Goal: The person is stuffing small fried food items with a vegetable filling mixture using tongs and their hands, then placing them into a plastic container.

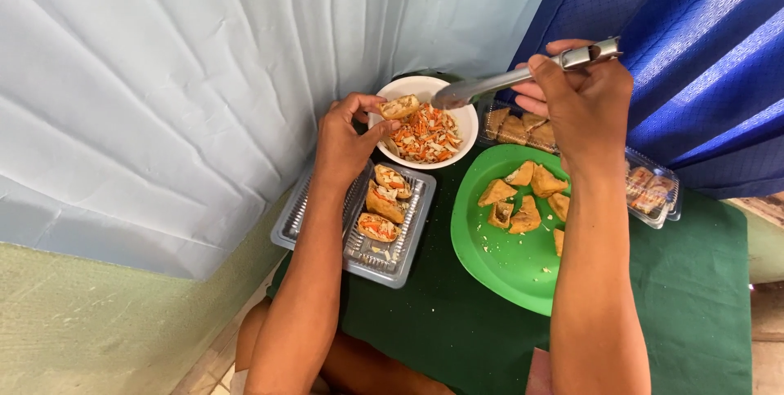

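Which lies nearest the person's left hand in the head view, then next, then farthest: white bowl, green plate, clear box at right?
From the left hand:
1. White bowl, right beside the fingers.
2. Green plate, mid-table, to the right.
3. Clear box, far right edge.

My left hand (pixel 347 138) is hemmed between the pale curtain (pixel 163 76) and the white bowl (pixel 425 121), with the open plastic tray (pixel 359 219) just below. Bare green cloth (pixel 457 321) near me leaves room; the green plate (pixel 502 256) and clear boxes (pixel 645 187) crowd the right.

Green-clothed table (pixel 694 305) bears white bowl (pixel 465 121), green plate (pixel 498 268), clear open tray (pixel 404 252), clear lidded box (pixel 653 191).
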